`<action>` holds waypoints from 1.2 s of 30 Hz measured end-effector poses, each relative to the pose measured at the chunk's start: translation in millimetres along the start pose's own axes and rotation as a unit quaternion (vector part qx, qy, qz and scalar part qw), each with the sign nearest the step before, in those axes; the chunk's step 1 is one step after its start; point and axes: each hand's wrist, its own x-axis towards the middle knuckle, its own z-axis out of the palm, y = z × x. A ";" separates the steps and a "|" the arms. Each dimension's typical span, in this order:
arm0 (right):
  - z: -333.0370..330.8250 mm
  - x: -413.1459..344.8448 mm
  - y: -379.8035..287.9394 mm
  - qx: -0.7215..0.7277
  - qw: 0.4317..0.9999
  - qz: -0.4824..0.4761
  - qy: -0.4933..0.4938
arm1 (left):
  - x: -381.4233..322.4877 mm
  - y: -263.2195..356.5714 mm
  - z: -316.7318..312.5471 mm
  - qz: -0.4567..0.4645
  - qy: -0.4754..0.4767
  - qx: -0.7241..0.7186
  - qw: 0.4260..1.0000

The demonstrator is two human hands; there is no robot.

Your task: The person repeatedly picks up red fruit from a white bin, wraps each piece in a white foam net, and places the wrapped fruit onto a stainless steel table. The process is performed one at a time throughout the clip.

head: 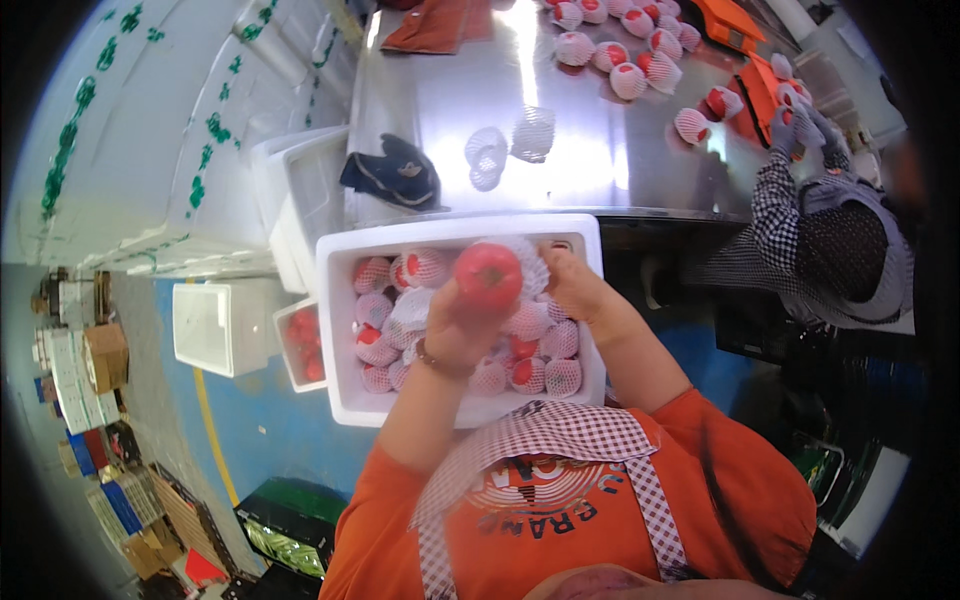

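Observation:
My left hand (466, 330) holds a red tomato (488, 276) up above a white foam box (459, 415); its stem end faces the camera. A white foam net sleeve (531, 264) is right beside and partly behind the tomato. At the sleeve's right side, my right hand (574, 281) has its fingers closed on the edge, slightly blurred. Below the hands, the box contains several red fruits in pale foam nets (373, 345), and a loose-looking white net (411, 309) lies among them. The fruits under my hands are partly hidden.
Beyond the box stands a metal table (450, 97) with netted fruits (628, 80), loose nets (487, 157), a dark cap (394, 172) and orange crates (754, 97). A co-worker's gloved hands (784, 131) work at the right. White foam boxes (225, 330) stand left.

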 end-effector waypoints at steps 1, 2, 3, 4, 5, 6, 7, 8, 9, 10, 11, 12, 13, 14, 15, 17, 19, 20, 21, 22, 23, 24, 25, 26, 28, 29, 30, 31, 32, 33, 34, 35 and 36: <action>3.6 -2.2 -1.1 0.027 1.000 0.001 -0.016 | 0.2 0.5 0.3 -0.007 -0.013 0.020 1.000; 5.7 -5.0 -4.9 0.064 0.997 -0.006 -0.046 | 0.6 1.0 0.8 -0.014 -0.026 0.039 0.999; 6.6 -6.7 -11.7 0.143 0.988 -0.001 -0.056 | 1.7 1.2 1.7 -0.018 -0.051 0.058 0.997; 7.1 -7.5 -19.5 0.232 0.969 -0.004 -0.085 | 1.7 1.5 2.8 -0.028 -0.033 0.065 0.997; 8.4 -7.6 -27.8 0.331 0.936 -0.007 -0.121 | 4.9 1.4 4.3 -0.023 -0.018 0.125 0.992; 9.2 -10.1 -34.6 0.353 0.928 0.010 -0.118 | 6.6 1.2 5.9 -0.019 0.004 0.183 0.983; 10.2 -12.3 -40.3 0.334 0.936 -0.005 -0.109 | 7.6 1.1 7.9 -0.018 0.044 0.240 0.970; 10.6 -14.2 -44.8 0.326 0.938 -0.026 -0.113 | 7.6 0.4 10.1 -0.002 0.078 0.276 0.958; 10.9 -14.6 -48.3 0.320 0.939 -0.045 -0.121 | 9.0 -1.2 12.4 0.025 0.087 0.321 0.943; 11.2 -15.5 -50.3 0.293 0.948 -0.055 -0.113 | 9.8 -2.5 14.8 0.051 0.107 0.366 0.923; 10.9 -15.1 -51.6 0.177 0.978 -0.076 -0.084 | 10.0 -2.9 17.0 0.076 0.128 0.409 0.901; 11.1 -15.4 -51.5 0.058 0.990 -0.099 -0.080 | 9.9 -3.1 19.0 0.096 0.129 0.449 0.879; 11.9 -16.2 -50.1 -0.025 0.989 -0.130 -0.071 | 9.7 -2.8 20.7 0.116 0.130 0.488 0.855; 12.0 -15.8 -49.3 -0.036 0.986 -0.129 -0.100 | 9.2 -2.4 21.9 0.135 0.134 0.530 0.826; 13.1 -19.1 -47.3 -0.008 0.982 -0.139 -0.125 | 8.3 -1.7 22.7 0.130 0.154 0.533 0.821; 17.7 -22.6 -43.5 -0.033 0.973 -0.177 -0.142 | 7.4 -0.7 22.4 0.140 0.190 0.550 0.801; 23.0 -25.2 -41.0 -0.157 0.952 -0.229 -0.128 | 7.1 -0.8 20.0 0.148 0.189 0.489 0.839; 25.4 -25.6 -40.6 -0.063 0.976 -0.163 -0.130 | 7.4 -1.4 18.3 0.164 0.178 0.455 0.857; 26.7 -26.7 -41.1 -0.019 0.981 -0.143 -0.132 | 7.7 -1.9 16.4 0.183 0.181 0.535 0.805; 28.5 -28.2 -41.1 0.017 0.985 -0.115 -0.127 | 8.3 -2.3 14.6 0.204 0.178 0.607 0.747; 29.2 -28.8 -41.8 0.062 0.988 -0.093 -0.108 | 8.5 -2.6 13.1 0.202 0.188 0.674 0.685; 30.2 -28.9 -41.8 0.062 0.985 -0.103 -0.124 | 7.9 -2.5 11.9 0.197 0.149 0.690 0.680; 30.2 -29.5 -42.1 0.074 0.982 -0.119 -0.126 | 7.1 -2.0 10.9 0.171 0.125 0.707 0.675; 29.3 -29.3 -42.3 0.063 0.979 -0.130 -0.146 | 6.6 -1.3 10.2 0.145 0.099 0.723 0.668; 27.3 -29.8 -40.6 0.101 0.981 -0.108 -0.121 | 4.8 1.4 8.9 0.139 0.138 0.699 0.688; 25.9 -29.9 -39.1 0.111 0.983 -0.092 -0.118 | 3.3 2.7 8.1 0.134 0.159 0.687 0.697; 25.4 -30.6 -36.4 0.078 0.988 -0.069 -0.114 | 5.0 6.5 6.3 0.125 0.147 0.578 0.793; 24.4 -30.6 -33.9 0.045 0.992 -0.047 -0.110 | 7.8 10.8 4.0 0.115 0.131 0.457 0.872; 24.8 -31.9 -30.0 0.001 0.997 -0.010 -0.078 | 8.5 13.3 2.0 0.093 0.129 0.327 0.932; 25.2 -32.5 -26.4 0.031 0.997 -0.025 -0.065 | 8.1 14.7 0.3 0.080 0.086 0.281 0.953; 27.4 -32.7 -21.9 0.050 0.998 -0.026 -0.023 | 6.7 15.1 -1.2 0.059 0.058 0.236 0.968; 29.1 -32.5 -18.6 0.077 0.996 -0.032 -0.001 | 5.3 14.7 -2.4 0.027 0.054 0.198 0.978; 27.7 -32.1 -17.8 0.071 0.996 -0.049 0.018 | 4.0 12.6 -3.1 0.021 0.041 0.161 0.986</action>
